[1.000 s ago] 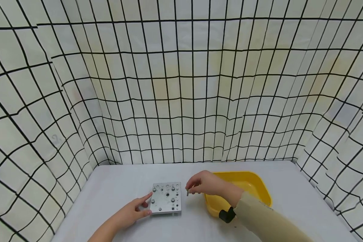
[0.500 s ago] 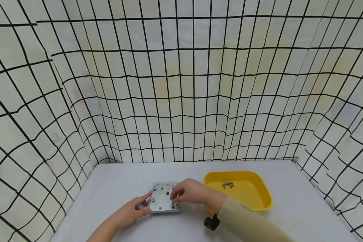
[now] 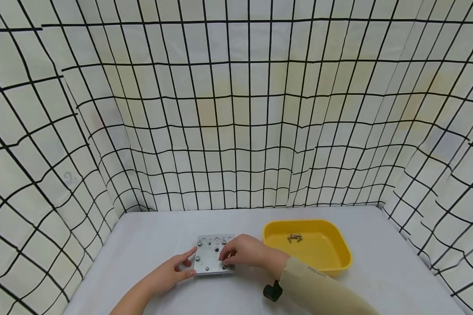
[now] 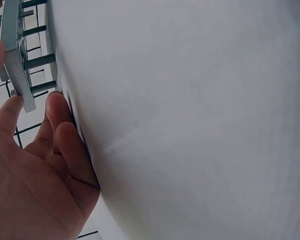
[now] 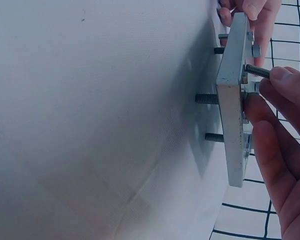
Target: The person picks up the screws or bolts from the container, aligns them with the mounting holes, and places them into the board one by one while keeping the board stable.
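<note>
Right hand (image 3: 249, 251) pinched a bolt (image 5: 259, 72) toward the metal plate (image 3: 206, 259)'s near-right corner; left hand (image 3: 172, 272), fingers extended, pressed its left edge.

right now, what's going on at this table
A person's left hand touches the left edge of a square silver metal plate, while their right hand pinches a threaded grey metal screw near the plate's top face. Whether that screw has entered a hole is unclear. Other grey metal bolts stand in the plate, and a few loose metal screws lie in the rounded yellow tray to the right.
</note>
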The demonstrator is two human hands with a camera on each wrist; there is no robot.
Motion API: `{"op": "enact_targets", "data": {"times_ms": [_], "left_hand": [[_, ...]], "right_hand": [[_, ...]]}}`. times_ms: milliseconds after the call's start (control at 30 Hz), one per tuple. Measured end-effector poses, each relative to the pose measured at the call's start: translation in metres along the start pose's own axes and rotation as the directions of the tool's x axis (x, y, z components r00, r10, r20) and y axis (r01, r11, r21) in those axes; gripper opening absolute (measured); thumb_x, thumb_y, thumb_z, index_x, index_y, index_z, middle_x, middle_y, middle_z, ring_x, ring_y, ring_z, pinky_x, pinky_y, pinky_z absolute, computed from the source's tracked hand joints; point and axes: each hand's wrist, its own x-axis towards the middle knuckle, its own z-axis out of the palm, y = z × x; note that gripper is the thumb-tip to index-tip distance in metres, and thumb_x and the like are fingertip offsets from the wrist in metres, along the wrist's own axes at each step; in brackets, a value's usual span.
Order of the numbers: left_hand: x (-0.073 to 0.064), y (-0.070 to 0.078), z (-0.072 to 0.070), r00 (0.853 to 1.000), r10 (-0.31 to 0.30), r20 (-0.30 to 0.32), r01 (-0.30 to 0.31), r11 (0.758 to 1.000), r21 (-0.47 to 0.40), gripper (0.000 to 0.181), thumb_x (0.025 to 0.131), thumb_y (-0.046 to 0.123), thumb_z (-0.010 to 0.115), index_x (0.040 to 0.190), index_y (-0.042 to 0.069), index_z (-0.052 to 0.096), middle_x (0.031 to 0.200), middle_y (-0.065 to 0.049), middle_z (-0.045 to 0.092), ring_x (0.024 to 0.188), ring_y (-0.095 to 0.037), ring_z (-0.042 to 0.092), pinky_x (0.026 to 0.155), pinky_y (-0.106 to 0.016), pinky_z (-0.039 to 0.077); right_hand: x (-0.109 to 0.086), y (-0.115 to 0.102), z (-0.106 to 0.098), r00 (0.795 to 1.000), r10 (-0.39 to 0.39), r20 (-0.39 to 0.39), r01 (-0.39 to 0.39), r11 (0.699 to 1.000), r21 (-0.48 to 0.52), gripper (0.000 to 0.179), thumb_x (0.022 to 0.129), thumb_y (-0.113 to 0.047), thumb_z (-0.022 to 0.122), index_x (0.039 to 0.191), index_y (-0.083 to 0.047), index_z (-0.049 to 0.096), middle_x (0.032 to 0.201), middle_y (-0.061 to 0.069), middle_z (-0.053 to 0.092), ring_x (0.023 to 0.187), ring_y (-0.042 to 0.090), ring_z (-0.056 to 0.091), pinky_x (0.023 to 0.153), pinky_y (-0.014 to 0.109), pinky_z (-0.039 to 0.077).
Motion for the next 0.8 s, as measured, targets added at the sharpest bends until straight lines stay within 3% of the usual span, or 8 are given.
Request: {"op": "enact_targets", "data": {"times_ms": [167, 800], "left_hand": [[0.0002, -0.0010, -0.0001, 1.000, 0.004, 0.000, -0.004, 1.000, -0.010, 0.078, 0.086, 0.045, 0.074, 0.152, 0.019, 0.041, 0.117, -0.005, 0.057, 0.085, -0.018, 0.051, 0.071, -0.035, 0.042], [-0.0006, -0.0001, 0.0006, 1.000, -0.015, -0.012, 0.015, 1.000, -0.018, 0.078, 0.084, 0.045, 0.076, 0.151, 0.020, 0.043, 0.116, -0.004, 0.057, 0.084, -0.018, 0.050, 0.070, -0.034, 0.043]], "right_hand": [[0.0002, -0.0012, -0.0001, 1.000, 0.001, 0.010, -0.001, 1.000, -0.008, 0.010, 0.090, -0.023, 0.076, 0.096, -0.030, 0.076, 0.084, -0.023, 0.064, 0.078, -0.003, 0.057, 0.074, 0.018, 0.048], [0.0003, 0.0020, 0.0079, 0.993, -0.110, 0.046, 0.114, 0.989, -0.098, 0.011, 0.090, -0.023, 0.076, 0.098, -0.030, 0.075, 0.087, -0.025, 0.062, 0.077, -0.004, 0.054, 0.075, 0.017, 0.046]]}}
